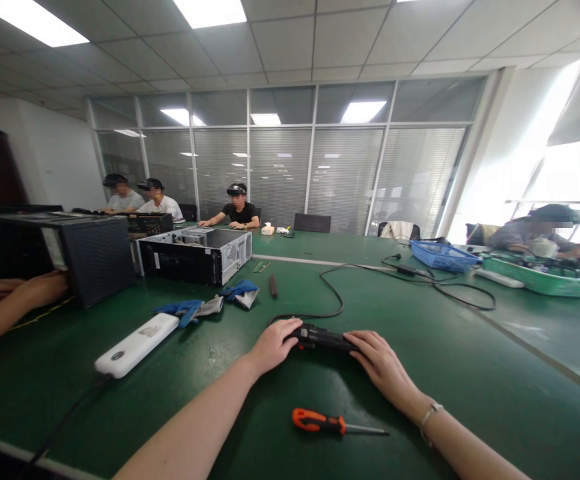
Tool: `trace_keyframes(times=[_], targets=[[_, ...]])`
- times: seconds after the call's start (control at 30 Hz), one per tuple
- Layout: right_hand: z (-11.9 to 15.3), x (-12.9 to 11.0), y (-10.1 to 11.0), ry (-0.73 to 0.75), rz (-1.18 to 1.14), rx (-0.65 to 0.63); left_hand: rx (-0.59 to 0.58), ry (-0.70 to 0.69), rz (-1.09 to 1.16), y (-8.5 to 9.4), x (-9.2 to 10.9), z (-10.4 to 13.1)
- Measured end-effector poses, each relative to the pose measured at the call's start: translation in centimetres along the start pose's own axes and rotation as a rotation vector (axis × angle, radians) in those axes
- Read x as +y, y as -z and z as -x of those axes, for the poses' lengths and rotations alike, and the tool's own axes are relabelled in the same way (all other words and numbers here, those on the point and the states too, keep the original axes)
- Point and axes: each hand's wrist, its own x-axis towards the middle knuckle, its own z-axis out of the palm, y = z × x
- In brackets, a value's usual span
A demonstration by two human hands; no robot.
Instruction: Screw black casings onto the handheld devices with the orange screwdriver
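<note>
A long black corded device (323, 337) lies across the green table in front of me, with a small red spot on its near side. My left hand (276, 343) closes over its left end, by the cord (339, 300). At the other end my right hand (383, 367) grips it, fingers over the top and the thumb side hidden. Its exact kind is unclear. Nearer to me lies an orange and black screwdriver (319, 421), tip to the right, touched by neither hand.
Left of my arms are a white power strip (137, 345) and blue-grey gloves (187, 311). A brown bar (273, 286) and an open computer case (185, 259) lie beyond. A co-worker's hands (45, 290) reach into a dark case (103, 257). Blue (443, 257) and green baskets (550, 279) stand right.
</note>
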Motion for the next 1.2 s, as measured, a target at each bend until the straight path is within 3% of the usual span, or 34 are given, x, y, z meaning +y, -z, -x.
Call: trace_keyframes(times=[0.67,1.2], targets=[[0.10,0.39,-0.18,0.003,-0.052,0.045,0.061,-0.033,0.053,0.12,-0.04,-0.04],[0.14,0.48,-0.53,0.013,0.018,0.018,-0.035,0.044,0.052,-0.19,-0.40,-0.04]])
